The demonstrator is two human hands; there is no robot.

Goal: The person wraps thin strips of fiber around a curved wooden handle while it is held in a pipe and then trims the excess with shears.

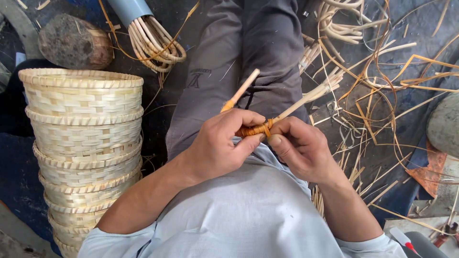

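left hand [217, 143]: middle of the frame, fingers curled tight around the cane bundle [256, 129] and a stick [241, 91] that pokes up.
right hand [299, 145]: just right of it, thumb and fingers pinching the same bundle.
cane bundle: between both hands, wrapped in an orange strip, its loose ends pointing to the upper right.
baskets [83, 143]: stacked at the left.
strips [382, 81]: spread on the floor at the right.
coil [155, 40]: top, left of the middle.
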